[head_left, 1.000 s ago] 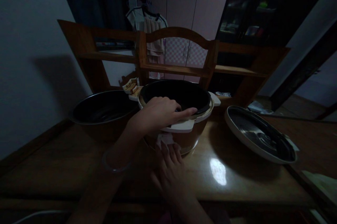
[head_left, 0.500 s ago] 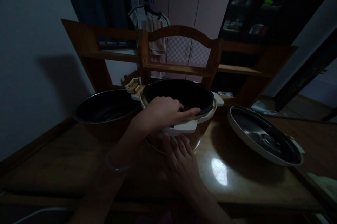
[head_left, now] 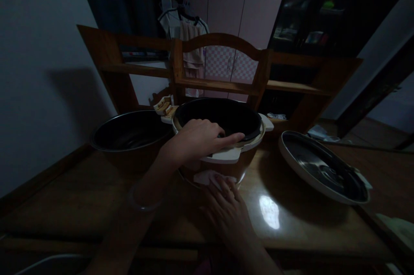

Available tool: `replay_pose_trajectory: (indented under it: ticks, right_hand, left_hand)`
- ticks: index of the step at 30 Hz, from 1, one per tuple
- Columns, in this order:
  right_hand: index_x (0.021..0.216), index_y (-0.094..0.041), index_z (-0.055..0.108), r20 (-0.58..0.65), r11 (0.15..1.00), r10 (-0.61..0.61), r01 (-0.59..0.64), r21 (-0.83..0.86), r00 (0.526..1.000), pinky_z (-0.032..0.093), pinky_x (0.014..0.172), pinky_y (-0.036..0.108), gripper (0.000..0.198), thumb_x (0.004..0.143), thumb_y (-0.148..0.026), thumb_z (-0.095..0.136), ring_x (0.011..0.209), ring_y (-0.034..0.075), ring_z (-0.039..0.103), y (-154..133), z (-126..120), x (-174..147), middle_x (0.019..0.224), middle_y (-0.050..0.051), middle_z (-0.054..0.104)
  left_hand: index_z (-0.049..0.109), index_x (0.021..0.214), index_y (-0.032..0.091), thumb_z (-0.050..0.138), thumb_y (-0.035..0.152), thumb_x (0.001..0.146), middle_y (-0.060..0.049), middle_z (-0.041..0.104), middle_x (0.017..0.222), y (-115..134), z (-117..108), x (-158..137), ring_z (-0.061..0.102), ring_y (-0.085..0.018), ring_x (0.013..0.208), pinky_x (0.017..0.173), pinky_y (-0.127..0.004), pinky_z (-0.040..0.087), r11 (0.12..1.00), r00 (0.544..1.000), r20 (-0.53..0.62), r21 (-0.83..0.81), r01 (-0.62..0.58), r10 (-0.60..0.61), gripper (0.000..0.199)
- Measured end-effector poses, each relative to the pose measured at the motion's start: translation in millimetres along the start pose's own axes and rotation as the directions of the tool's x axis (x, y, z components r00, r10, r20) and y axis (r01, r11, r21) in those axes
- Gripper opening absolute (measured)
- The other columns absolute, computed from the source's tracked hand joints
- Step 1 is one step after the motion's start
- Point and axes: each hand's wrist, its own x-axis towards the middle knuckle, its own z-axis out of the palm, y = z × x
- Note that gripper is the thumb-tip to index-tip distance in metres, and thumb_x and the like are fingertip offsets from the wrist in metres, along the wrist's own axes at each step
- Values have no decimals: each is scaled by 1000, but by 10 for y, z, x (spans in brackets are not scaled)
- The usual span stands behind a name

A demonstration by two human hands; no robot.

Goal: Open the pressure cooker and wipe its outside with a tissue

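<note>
Here, your left hand [head_left: 197,139] is lying flat, fingers together, steadying the heavy cooker [head_left: 223,145] rim while your right hand [head_left: 226,206] is pressing a soft cloth [head_left: 207,177], fingers together, against its slick near wall.

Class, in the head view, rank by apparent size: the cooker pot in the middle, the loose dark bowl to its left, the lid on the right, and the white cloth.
1. Cooker pot, though its nearness to the camera may flatter it.
2 and 3. Lid and dark bowl look alike; unranked.
4. White cloth, plainly the smallest.
</note>
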Motion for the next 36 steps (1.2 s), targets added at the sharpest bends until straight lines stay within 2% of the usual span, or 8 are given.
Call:
replay_pose_trajectory:
  ticks: [7, 9, 12, 18, 23, 28, 32, 36]
  right_hand:
    - [140, -30, 57, 54, 998, 36, -38, 51, 998, 18, 127, 46, 38, 104, -42, 54, 144, 20, 39, 35, -51, -121, 142, -6, 60]
    - [138, -31, 58, 65, 998, 42, -45, 54, 997, 14, 128, 47, 36, 104, -41, 54, 144, 20, 38, 50, -76, -159, 141, -7, 60]
    - [139, -33, 57, 92, 995, 87, -92, 49, 992, 18, 127, 49, 36, 104, -40, 55, 146, 21, 36, 96, -106, -240, 141, -7, 59]
    - [156, -28, 37, 106, 986, 170, -168, -22, 980, 35, 119, 59, 57, 103, -38, 54, 154, 32, 15, 206, -88, -403, 154, -1, 47]
    - [162, -20, 19, 102, 972, 228, -232, 32, 968, 35, 118, 61, 67, 105, -38, 48, 154, 35, 9, 177, -7, -465, 162, 7, 33]
    - [163, -25, 1, 50, 895, 388, -389, 219, 920, 29, 119, 63, 67, 108, -38, 37, 155, 34, 4, 195, -78, -344, 169, 8, 3]
    - [163, -26, -2, 25, 773, 516, -478, 417, 856, 20, 122, 63, 68, 108, -43, 34, 155, 31, -2, 186, -212, -101, 169, 6, -4]
    - [163, -25, -2, -36, 683, 604, -494, 539, 796, 17, 122, 63, 70, 108, -48, 34, 155, 30, -3, 79, -262, 106, 169, 7, -4]
  left_hand:
    - [78, 109, 25, 12, 77, 93, -10, 77, 89, 103, -96, 18, 71, -27, 87, 65, -32, 35, 974, 984, 44, -139, 177, -173, 86]
    - [79, 105, 24, 11, 79, 91, -10, 77, 89, 123, -118, 21, 71, -28, 87, 65, -33, 35, 968, 981, 40, -160, 192, -188, 88]
    - [79, 102, 25, 11, 79, 92, -9, 78, 87, 119, -107, 19, 71, -27, 85, 65, -33, 35, 969, 983, 26, -167, 181, -180, 87]
    - [77, 110, 27, 13, 75, 95, -8, 78, 93, 86, -63, 14, 71, -25, 87, 66, -32, 36, 980, 992, 11, -155, 126, -126, 81]
    - [79, 104, 25, 12, 77, 93, -9, 78, 91, 100, -85, 18, 71, -27, 88, 66, -33, 37, 974, 986, 24, -154, 165, -163, 85]
    - [79, 101, 25, 13, 77, 93, -9, 77, 88, 126, -113, 25, 71, -27, 85, 65, -32, 37, 971, 984, 27, -160, 180, -177, 85]
    - [79, 102, 25, 12, 79, 92, -9, 77, 86, 110, -99, 26, 71, -27, 83, 65, -32, 37, 970, 984, 34, -161, 180, -177, 87]
    - [76, 113, 29, 12, 74, 95, -8, 77, 89, 59, -50, 22, 70, -26, 82, 64, -32, 35, 987, 993, 18, -114, 117, -116, 80]
